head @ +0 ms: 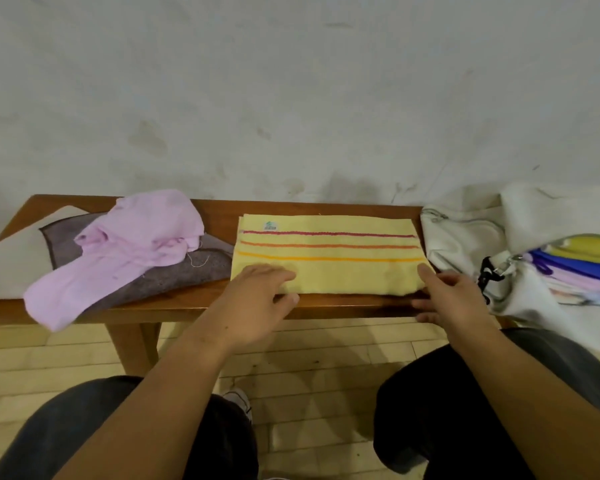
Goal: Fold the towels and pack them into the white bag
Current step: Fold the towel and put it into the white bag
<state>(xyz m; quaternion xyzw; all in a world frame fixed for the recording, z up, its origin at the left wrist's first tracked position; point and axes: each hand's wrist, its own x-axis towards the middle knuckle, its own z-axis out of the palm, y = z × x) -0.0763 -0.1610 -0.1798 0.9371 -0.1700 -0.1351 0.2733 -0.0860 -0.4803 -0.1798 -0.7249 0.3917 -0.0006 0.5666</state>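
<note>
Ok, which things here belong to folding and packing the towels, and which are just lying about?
For the job: yellow striped towel, with left hand and right hand at its near edge; crumpled pink towel; grey towel; cream cloth, possibly a towel; white bag, folded towels inside.
Just lying about: wooden bench; shoe on the floor.

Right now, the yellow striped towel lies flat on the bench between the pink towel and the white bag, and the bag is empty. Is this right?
The white bag is not empty: the head view shows folded towels inside it, yellow, blue and pink. The rest holds: the yellow striped towel lies flat on the bench between the pink towel and the bag.
</note>
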